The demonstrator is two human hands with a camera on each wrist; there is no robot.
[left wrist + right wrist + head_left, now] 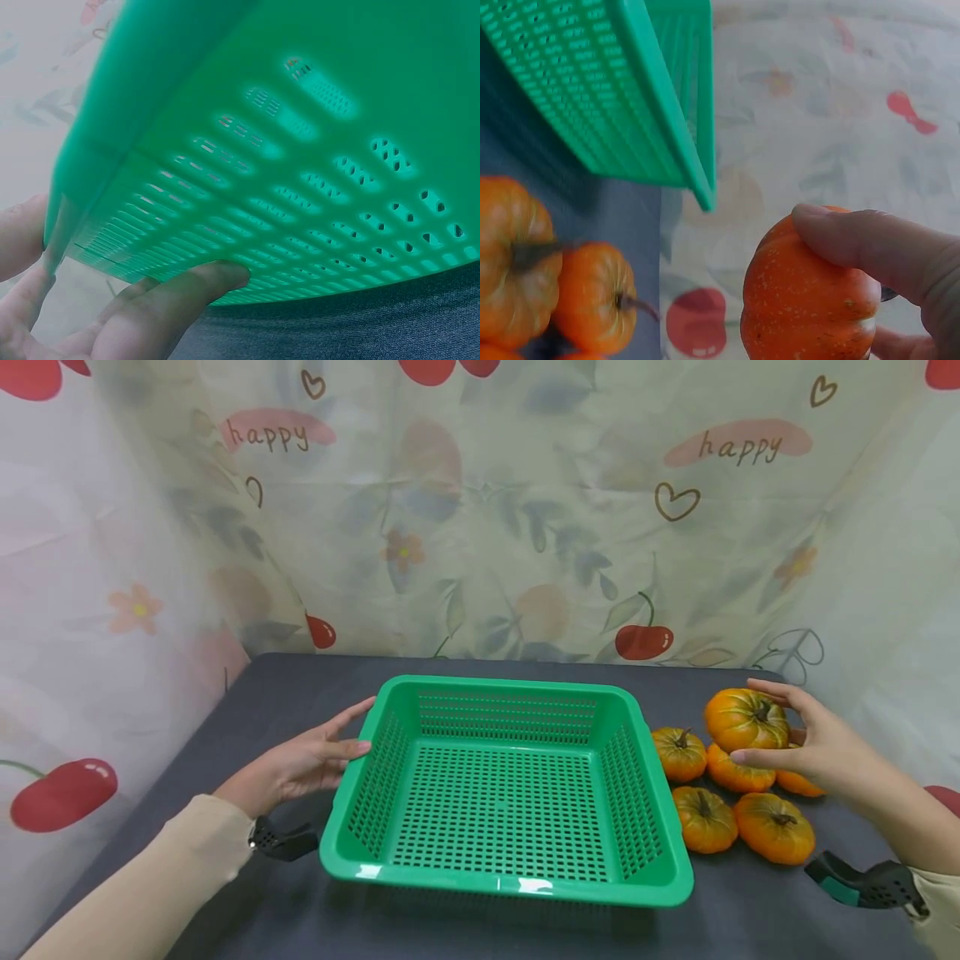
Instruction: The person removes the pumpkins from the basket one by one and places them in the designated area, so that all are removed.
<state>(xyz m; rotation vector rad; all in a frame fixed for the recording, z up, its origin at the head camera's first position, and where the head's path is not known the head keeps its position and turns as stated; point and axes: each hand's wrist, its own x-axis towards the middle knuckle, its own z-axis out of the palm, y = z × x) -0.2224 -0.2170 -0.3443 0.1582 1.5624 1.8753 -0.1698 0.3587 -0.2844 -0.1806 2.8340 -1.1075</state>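
Observation:
A green plastic basket [502,810] with slotted walls lies in the middle of the table, and its inside holds nothing. At its left side, my left hand [307,762] grips the rim with thumb and fingers; in the left wrist view, one finger [176,304] lies along the slotted outer wall. My right hand [828,745] holds a small orange pumpkin [742,718] between thumb and fingers, raised over the other pumpkins. That pumpkin [802,292] shows its ribbed side in the right wrist view, with the thumb on top. Several more small pumpkins [705,820] sit right of the basket.
A dark grey cloth [300,893] covers the table. Printed curtains [487,527] with hearts, cherries and the word "happy" hang behind and at both sides. The pumpkins on the table sit close together against the basket's right side.

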